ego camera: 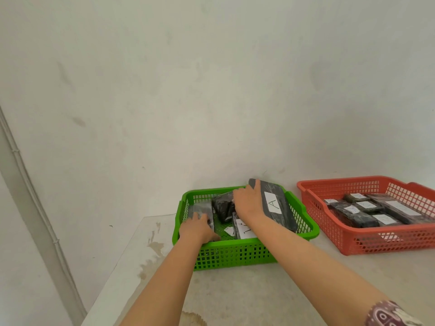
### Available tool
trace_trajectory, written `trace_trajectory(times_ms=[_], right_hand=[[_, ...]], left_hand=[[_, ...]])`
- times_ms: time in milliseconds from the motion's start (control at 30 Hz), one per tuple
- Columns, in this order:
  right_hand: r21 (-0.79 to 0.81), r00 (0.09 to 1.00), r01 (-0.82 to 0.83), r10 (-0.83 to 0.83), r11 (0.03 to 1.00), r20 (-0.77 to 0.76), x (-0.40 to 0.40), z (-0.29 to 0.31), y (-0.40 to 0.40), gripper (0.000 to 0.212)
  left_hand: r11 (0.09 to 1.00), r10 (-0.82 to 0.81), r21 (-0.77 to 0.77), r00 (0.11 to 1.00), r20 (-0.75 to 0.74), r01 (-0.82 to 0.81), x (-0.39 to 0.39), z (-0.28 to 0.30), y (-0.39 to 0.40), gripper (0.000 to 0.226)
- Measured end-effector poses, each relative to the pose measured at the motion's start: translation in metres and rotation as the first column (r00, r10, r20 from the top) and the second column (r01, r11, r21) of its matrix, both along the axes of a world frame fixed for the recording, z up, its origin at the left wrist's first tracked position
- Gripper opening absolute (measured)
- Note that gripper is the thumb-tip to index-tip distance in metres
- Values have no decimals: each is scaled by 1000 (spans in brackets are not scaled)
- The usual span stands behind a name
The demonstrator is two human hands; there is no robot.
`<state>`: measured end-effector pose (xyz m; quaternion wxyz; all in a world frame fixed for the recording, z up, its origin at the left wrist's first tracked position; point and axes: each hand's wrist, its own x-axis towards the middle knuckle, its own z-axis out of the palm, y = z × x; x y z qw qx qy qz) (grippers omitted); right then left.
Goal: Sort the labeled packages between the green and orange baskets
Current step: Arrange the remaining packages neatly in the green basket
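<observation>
Green plastic lattice basket [235, 255]: moulded, smooth, slight sheen. Orange-red plastic lattice basket [367, 243]: same moulded finish. Long black film-wrapped package marked A [280, 215]: glossy, crinkled wrap; white matt paper label [273, 202]. Black wrapped packages in the orange basket [353, 215]: glossy film, white paper labels. Pale desk [235, 295]: smooth, matt, stained. Wall [164, 90]: matt painted plaster, scuffed. Patterned cloth sleeve [388, 315]: matt.

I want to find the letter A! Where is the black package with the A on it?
The package labeled A leans on the right side of the green basket, under the right hand, left of the orange basket.
</observation>
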<state>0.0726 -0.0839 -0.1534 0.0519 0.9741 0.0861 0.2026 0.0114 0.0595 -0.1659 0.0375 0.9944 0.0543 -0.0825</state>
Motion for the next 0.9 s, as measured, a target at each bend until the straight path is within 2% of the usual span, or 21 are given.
trace_trajectory(times_ms=[100, 233, 300, 367, 400, 467, 500, 567, 667, 733, 833, 900], right_hand=[[64, 999, -12, 9, 998, 48, 8, 1, 0, 14], [335, 947, -204, 272, 920, -170, 8, 2, -11, 30], [460, 951, -241, 303, 854, -65, 4, 4, -21, 34], [495, 985, -162, 170, 854, 30, -1, 7, -35, 47], [476, 997, -63, 76, 877, -9, -4, 8, -43, 59], [430, 979, 141, -61, 892, -194, -9, 6, -59, 86], [413, 956, 196, -79, 889, -284, -11, 4, -64, 94], [408, 920, 203, -31, 890, -391, -12, -1, -71, 101], [538, 937, 132, 71, 833, -341, -12, 0, -72, 94], [675, 964, 32, 154, 737, -214, -15, 3, -68, 77], [778, 935, -117, 333, 617, -123, -18, 10, -60, 59], [879, 927, -112, 368, 464, -76, -16, 15, -61, 38]], left_hand=[[999, 32, 40, 990, -139, -27, 5, -3, -1, 87], [999, 13, 54, 972, -236, 0, 10, -3, -1, 84], [999, 12, 51, 968, -251, 1, 10, -4, -2, 81], [1000, 6, 24, 968, -251, 0, 10, -5, -2, 79], [1000, 3, 7, 969, -248, -2, 10, -5, -2, 78], [999, 5, -34, 972, -233, -13, 8, -5, -3, 76], [998, 9, -52, 974, -225, -21, 7, -5, -3, 76], [996, 19, -79, 979, -201, -35, 5, -5, -4, 76], [986, 28, -160, 989, -146, -51, 3, -6, -2, 74], [957, 40, -283, 997, -66, -58, 3, -6, 0, 70], [896, 67, -445, 992, 111, -10, 2, -5, 2, 70], [849, 28, -521, 979, 203, 84, -2, -3, 1, 69]])
